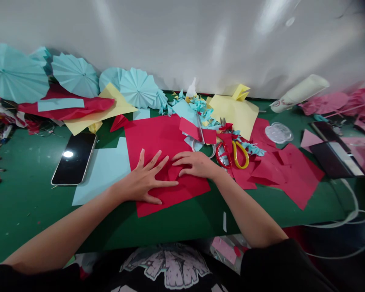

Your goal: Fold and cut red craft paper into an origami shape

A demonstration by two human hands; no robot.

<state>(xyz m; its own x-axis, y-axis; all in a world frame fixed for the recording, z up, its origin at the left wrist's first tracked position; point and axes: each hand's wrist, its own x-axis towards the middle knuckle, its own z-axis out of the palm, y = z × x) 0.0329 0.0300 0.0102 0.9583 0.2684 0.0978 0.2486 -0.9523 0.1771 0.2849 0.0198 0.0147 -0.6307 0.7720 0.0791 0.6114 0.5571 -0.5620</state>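
A large sheet of red paper [158, 134] lies on the green table before me. My left hand [142, 182] rests flat on it with the fingers spread wide. My right hand [199, 164] lies palm down on the same sheet, its fingers slightly bent and apart. Between the two hands is a small folded red paper piece [174, 172], and the right fingertips are at its edge. Whether they press on it I cannot tell. Just beyond my right hand are scissors with one red and one yellow handle loop [241, 155]. Light blue paper [105, 174] sticks out under the left side.
A phone [74, 159] lies left. Pleated blue paper fans [138, 87] line the wall. Paper scraps, yellow sheets [234, 113] and a white glue bottle [191, 88] are at the back. Red sheets [301, 174], a clear round lid [279, 133] and a white roll [301, 93] stand right.
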